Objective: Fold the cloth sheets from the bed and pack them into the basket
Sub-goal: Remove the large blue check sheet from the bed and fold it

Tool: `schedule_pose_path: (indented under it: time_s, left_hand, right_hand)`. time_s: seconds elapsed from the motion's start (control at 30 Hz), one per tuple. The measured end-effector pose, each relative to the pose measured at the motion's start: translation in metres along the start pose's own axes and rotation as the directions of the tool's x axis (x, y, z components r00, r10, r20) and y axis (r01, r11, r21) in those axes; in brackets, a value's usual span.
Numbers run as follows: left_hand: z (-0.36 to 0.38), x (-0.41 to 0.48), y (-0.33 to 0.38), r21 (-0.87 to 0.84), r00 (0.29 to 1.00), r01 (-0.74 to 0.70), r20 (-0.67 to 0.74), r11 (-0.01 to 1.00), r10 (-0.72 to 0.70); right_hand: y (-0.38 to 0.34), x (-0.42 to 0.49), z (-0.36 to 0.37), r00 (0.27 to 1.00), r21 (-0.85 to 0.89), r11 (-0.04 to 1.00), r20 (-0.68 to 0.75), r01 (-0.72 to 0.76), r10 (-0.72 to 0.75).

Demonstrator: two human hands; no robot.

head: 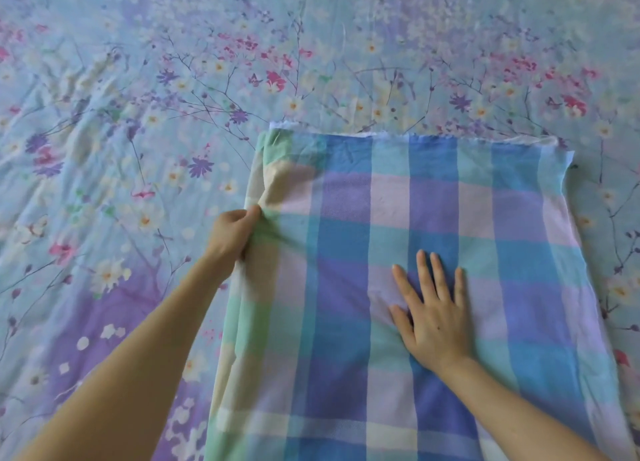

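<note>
In the head view, a folded blue, purple and green checked cloth sheet (398, 253), spread on the floral-covered bed (138, 97), is pinched at its left edge by the left hand (232, 234) and pressed flat by the spread-fingered right hand (433, 315).

So the cloth sheet (433, 253) is a checked one, big squares of blue, purple, teal and pale pink with a green and cream strip down its left side. It's folded into a layered rectangle, lying flat on the bed toward the near right, running off the near edge of view. White raw edges peek out along its far edge, and the left edge is bunched up partway along.
</note>
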State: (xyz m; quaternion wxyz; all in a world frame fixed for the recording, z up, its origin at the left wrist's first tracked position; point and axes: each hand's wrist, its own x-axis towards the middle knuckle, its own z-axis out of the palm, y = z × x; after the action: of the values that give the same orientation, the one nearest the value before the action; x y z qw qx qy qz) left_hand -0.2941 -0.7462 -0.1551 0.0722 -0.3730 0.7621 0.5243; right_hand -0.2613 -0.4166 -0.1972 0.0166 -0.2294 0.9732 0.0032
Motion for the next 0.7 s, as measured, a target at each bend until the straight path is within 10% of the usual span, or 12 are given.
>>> schedule_pose_path:
  time_s: [0.13, 0.33, 0.5, 0.63, 0.7]
  left_hand:
    - [0.009, 0.022, 0.051, 0.159, 0.999, 0.041, -0.011, 0.986, -0.039]
    - [0.039, 0.05, 0.085, 0.313, 0.927, -0.249, -0.198, 0.916, 0.32]
    - [0.052, 0.031, 0.061, 0.605, 0.813, -0.043, -0.441, 0.795, 0.38]
    - [0.114, -0.082, 0.012, 0.721, 0.566, -0.637, 0.196, 0.274, 0.801]
    - [0.114, -0.114, -0.04, 0.728, 0.649, -0.637, 0.328, 0.254, 0.687]
  right_hand:
    - [0.0, 0.001, 0.002, 1.0, -0.024, 1.0, -0.018, -0.006, 0.006]
    - [0.002, 0.0, 0.01, 0.994, -0.092, 0.995, -0.104, 0.023, -0.032]
    - [0.001, 0.001, 0.015, 0.991, -0.068, 0.998, -0.132, 0.016, -0.025]
    - [-0.002, 0.002, 0.01, 0.994, -0.063, 0.998, -0.108, -0.004, -0.003]
    - [-0.001, -0.004, 0.004, 0.997, -0.045, 0.999, -0.076, -0.008, 0.005]
